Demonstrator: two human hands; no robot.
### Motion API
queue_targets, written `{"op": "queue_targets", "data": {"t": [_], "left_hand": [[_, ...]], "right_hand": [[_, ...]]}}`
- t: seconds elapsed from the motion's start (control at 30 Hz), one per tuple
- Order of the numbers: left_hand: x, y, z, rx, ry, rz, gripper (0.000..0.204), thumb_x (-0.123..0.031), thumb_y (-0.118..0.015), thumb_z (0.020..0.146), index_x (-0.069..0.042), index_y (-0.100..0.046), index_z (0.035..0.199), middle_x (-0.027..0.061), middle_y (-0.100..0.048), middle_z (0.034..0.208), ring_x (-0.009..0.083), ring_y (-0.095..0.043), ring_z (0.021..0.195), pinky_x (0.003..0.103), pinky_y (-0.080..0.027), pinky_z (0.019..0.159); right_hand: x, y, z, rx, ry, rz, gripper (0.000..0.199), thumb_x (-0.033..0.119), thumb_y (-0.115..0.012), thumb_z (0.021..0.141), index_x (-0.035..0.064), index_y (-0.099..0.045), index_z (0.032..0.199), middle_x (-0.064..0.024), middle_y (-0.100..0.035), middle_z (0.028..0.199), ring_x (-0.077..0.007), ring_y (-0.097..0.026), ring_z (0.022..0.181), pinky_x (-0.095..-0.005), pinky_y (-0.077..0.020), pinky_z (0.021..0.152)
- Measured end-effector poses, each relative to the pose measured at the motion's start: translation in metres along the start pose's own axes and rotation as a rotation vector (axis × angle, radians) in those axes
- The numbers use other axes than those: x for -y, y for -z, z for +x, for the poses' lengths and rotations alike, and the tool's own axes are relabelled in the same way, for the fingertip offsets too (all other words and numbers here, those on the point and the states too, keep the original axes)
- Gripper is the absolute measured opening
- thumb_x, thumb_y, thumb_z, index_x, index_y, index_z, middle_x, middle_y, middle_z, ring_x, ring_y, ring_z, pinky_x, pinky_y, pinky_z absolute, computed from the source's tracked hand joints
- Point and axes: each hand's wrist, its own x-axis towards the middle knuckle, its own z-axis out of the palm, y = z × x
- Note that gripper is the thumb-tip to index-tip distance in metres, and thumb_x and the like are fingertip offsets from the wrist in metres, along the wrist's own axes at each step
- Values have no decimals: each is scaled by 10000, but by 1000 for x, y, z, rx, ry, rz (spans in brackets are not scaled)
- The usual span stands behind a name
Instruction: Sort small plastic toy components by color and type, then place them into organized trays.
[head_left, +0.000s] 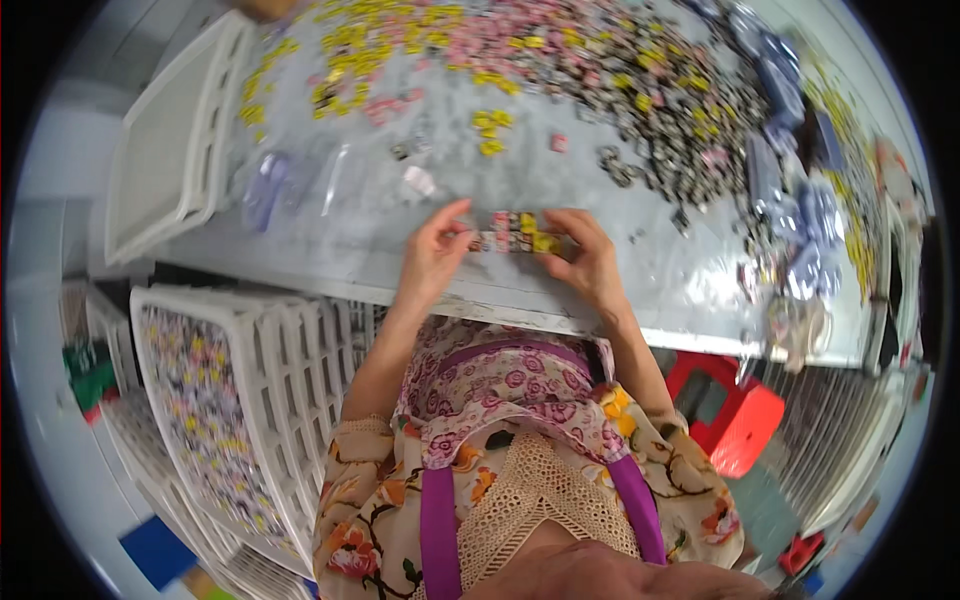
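Note:
Near the front edge of the table, a small block of wrapped pieces (517, 231), which look like candies, lies in rows of pink, dark and yellow between my hands. My left hand (432, 252) pinches a small piece at the block's left end, thumb and forefinger together. At the right end, my right hand (588, 258) has its thumb and forefinger closed around the yellow pieces (546, 243). A whitish wrapper-like scrap (419, 181) lies beyond my left hand. Farther off sit a few loose yellow pieces (490, 130) and one pink piece (558, 142).
Heaps of yellow, pink and dark pieces (670, 105) cover the table's far side. Bluish plastic packs (765, 175) line its right. A white tray (165, 160) stands at the left, above stacked crates (285, 400). A red stool (740, 420) is below right.

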Motion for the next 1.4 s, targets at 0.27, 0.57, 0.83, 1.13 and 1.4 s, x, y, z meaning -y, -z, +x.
{"op": "queue_targets", "data": {"t": [0.27, 0.57, 0.83, 1.13, 1.4], "left_hand": [[-3, 6, -26, 70, 90, -329, 351, -165, -637, 978, -45, -630, 1308, 56, -700, 1095, 84, -619, 924, 222, -490, 731], [-53, 81, -140, -184, 124, -433, 240, -168, -621, 986, -19, -683, 1163, 9, -690, 982, 57, -608, 845, 210, -478, 692], [-101, 196, -293, -935, 58, -146, 237, -203, -624, 981, -64, -702, 1157, 1, -737, 961, 53, -650, 761, 222, -487, 574], [-18, 466, -471, -1569, -40, -64, 210, -166, -627, 984, -22, -706, 1115, 16, -699, 839, 67, -502, 515, 218, -376, 464], [43, 544, -512, -1609, 174, -246, 210, -165, -647, 973, -44, -701, 1136, 26, -713, 939, 105, -615, 651, 258, -467, 515]], "right_hand": [[3, -8, -12, 121, -96, 376, 574, -129, -707, 763, -40, -549, 1307, -85, -555, 1267, -211, -606, 1124, -331, -524, 950], [95, -60, 19, 602, 47, 556, 836, 165, -828, 760, -29, -410, 1458, -159, -470, 1468, -267, -600, 1196, -353, -574, 877], [53, -79, 38, 588, 122, 239, 551, 71, -736, 836, 3, -559, 1353, -135, -561, 1330, -195, -626, 1109, -290, -551, 807], [-17, -67, 45, 309, 17, 180, 283, 45, -633, 948, 8, -637, 1228, -24, -656, 932, -87, -578, 790, -230, -497, 710], [-10, -73, 36, 204, 39, 19, 282, 146, -632, 959, -2, -666, 1197, -35, -693, 919, -86, -580, 747, -231, -486, 694]]}}
